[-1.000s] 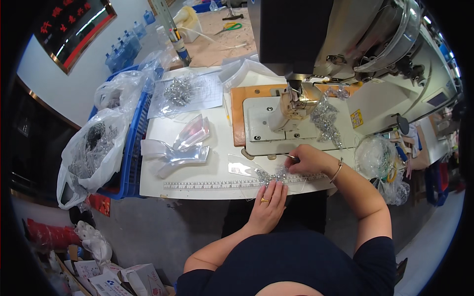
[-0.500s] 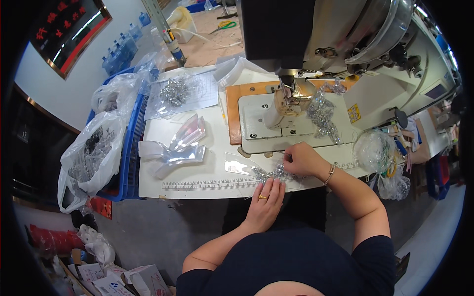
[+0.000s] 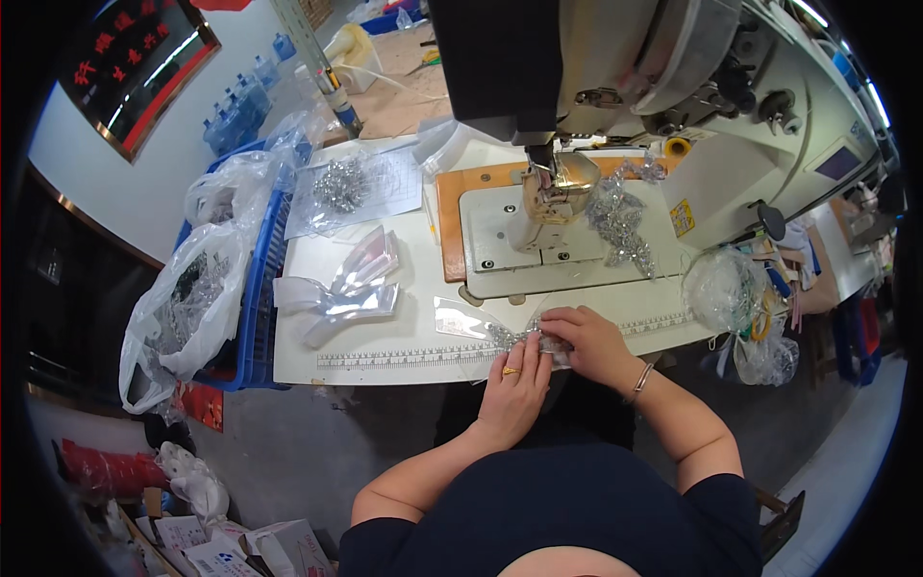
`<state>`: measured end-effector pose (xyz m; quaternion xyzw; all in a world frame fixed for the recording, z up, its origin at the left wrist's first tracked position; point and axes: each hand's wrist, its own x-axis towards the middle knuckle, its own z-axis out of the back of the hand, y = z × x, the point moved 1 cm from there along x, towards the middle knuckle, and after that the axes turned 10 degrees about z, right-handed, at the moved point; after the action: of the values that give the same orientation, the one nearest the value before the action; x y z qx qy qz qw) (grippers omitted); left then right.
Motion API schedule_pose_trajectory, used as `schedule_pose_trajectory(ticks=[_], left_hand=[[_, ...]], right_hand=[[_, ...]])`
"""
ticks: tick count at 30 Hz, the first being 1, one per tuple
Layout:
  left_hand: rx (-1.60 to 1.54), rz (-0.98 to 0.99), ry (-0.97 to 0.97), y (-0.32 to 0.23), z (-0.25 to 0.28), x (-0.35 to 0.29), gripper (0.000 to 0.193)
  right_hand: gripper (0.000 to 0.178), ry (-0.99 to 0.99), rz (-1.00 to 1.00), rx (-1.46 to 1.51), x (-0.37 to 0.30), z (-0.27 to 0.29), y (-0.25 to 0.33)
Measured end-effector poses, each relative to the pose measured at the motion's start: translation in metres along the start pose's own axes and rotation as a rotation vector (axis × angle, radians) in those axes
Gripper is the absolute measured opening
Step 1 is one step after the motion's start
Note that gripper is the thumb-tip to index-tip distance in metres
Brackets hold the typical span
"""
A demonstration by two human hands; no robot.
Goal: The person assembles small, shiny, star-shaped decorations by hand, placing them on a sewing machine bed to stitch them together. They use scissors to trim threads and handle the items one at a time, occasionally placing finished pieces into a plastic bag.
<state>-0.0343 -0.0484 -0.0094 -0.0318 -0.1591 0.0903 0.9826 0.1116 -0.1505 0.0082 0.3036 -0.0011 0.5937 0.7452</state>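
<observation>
At the front edge of the white sewing table, a clear plastic piece (image 3: pixel 463 319) with silver beaded trim (image 3: pixel 502 336) lies over the printed ruler strip. My left hand (image 3: pixel 516 387) rests on the trim's near side, fingers stretched out flat and a ring on one finger. From the right, my right hand (image 3: pixel 588 342) bends over the same trim, thumb and fingers closed at its right end. Its fingertips partly hide what they grip. Both hands nearly touch. Behind them stands the sewing machine's post (image 3: pixel 545 219), with a pile of silver beaded trim (image 3: pixel 620 226) beside it.
Clear plastic pieces (image 3: pixel 351 288) lie left of my hands, and more silver pieces (image 3: pixel 340 184) sit on a paper sheet behind. A blue crate (image 3: pixel 260 288) with plastic bags flanks the table's left side. A bagged bundle (image 3: pixel 723 293) is at the right edge.
My right hand has come down and nearer my left hand, from above the trim onto its right end. My left hand stays on the trim. The view has shifted slightly.
</observation>
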Motion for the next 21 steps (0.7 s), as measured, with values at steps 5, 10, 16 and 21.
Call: schedule_pose_trajectory(ticks=[5, 10, 16, 21], left_hand=[[-0.368, 0.009, 0.064, 0.028, -0.001, 0.002, 0.068], [-0.236, -0.045, 0.037, 0.032, 0.003, 0.006, 0.068], [-0.253, -0.066, -0.001, 0.032, -0.004, 0.007, 0.067], [-0.298, -0.060, -0.026, 0.030, -0.002, 0.007, 0.070]], right_hand=[[0.033, 0.061, 0.006, -0.019, -0.005, -0.004, -0.005], [0.029, 0.019, 0.068, 0.088, -0.008, 0.004, -0.014], [0.034, 0.115, 0.218, -0.053, -0.047, 0.029, -0.009], [0.032, 0.216, 0.233, -0.076, -0.045, 0.030, -0.011]])
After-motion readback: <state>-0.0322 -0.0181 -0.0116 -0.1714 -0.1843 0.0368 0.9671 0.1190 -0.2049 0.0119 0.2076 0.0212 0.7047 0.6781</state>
